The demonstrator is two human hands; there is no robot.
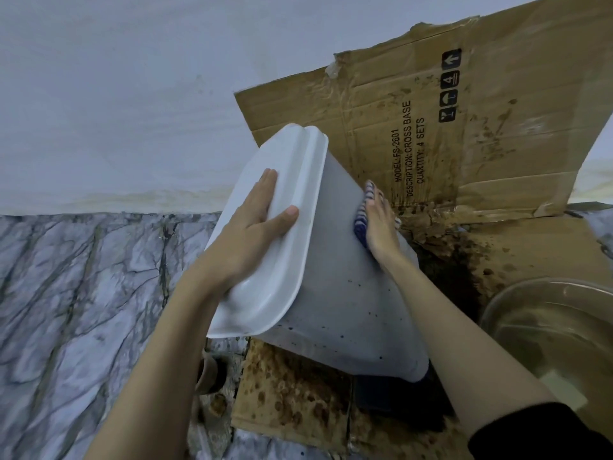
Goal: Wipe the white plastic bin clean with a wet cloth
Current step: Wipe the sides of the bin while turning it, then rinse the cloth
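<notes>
The white plastic bin (345, 293) lies tilted on its side in the middle of the view, its flat base turned toward me and its side wall speckled with dark spots. My left hand (255, 224) lies flat on the base, fingers straight and the thumb hooked over the base's raised edge. My right hand (381, 227) presses a blue-and-white striped cloth (363, 214) against the far upper part of the bin's side wall with straight fingers. Most of the cloth is hidden under that hand.
A flattened cardboard box (464, 134), stained brown and soggy, stands against the wall behind the bin and also covers the floor beneath it. A round basin of murky water (550, 327) sits at the right. Grey veined marble floor (83, 293) spreads to the left.
</notes>
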